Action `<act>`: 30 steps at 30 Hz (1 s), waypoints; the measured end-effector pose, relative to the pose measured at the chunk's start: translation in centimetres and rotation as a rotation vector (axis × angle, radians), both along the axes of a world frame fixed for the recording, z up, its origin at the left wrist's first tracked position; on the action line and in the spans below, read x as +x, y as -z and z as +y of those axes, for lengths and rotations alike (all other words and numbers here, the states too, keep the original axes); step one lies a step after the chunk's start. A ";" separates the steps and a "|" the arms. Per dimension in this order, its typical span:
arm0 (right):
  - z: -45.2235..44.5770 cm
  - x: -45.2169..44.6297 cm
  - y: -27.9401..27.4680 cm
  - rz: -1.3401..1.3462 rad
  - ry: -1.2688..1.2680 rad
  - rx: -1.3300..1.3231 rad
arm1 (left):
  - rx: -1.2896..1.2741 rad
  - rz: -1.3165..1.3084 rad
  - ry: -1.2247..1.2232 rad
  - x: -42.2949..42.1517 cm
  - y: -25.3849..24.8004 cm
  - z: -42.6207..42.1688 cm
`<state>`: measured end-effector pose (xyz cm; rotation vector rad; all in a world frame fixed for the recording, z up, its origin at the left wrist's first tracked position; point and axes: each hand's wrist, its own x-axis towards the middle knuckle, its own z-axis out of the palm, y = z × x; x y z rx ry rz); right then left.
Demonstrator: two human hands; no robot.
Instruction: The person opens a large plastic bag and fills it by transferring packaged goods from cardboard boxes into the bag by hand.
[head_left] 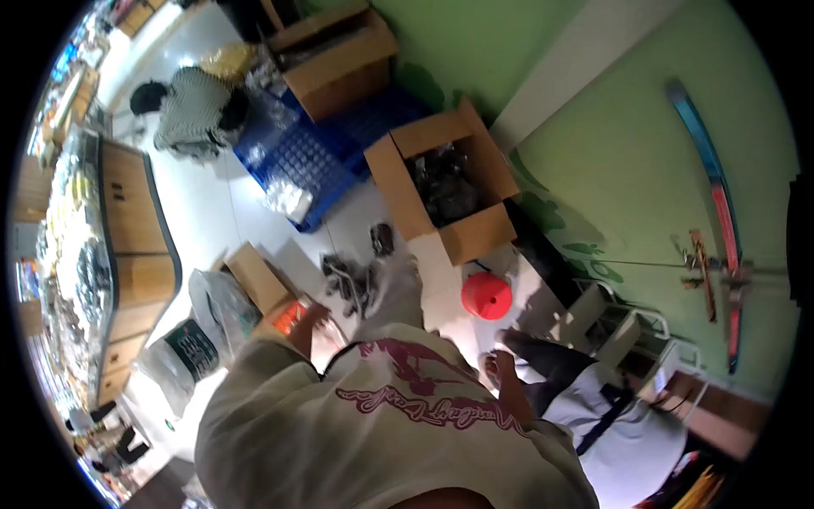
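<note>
My left hand [310,324] is low on my left side, next to an orange-red printed package [290,316] by an open cardboard box [257,276]. Whether its fingers grip the package is too blurred to tell. On my right side, my right hand [493,366] hangs in front of my sweatshirt [415,390] with its fingers curled in. What lies inside those fingers, if anything, is hidden. A red round container [487,296] stands on the floor ahead of my right hand.
A large open carton [394,182] holds dark plastic-wrapped items. Behind it are blue pallets [297,165] and another carton [339,81]. Grey plastic bags [182,356] lie left. A seated person [627,433] is close on my right, near a white step stool [632,339].
</note>
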<state>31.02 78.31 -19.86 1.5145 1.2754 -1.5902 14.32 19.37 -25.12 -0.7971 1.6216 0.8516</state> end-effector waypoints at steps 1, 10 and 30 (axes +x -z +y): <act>0.9 -2.4 -1.8 0.022 0.039 -0.066 | -0.003 -0.021 -0.014 -2.0 1.8 0.7; 5.3 -27.7 5.1 0.208 -0.829 0.495 | 0.066 0.759 -0.011 -26.2 2.5 18.9; -5.3 -59.2 48.9 0.436 -0.716 0.340 | -0.544 1.146 0.824 -52.7 34.7 31.2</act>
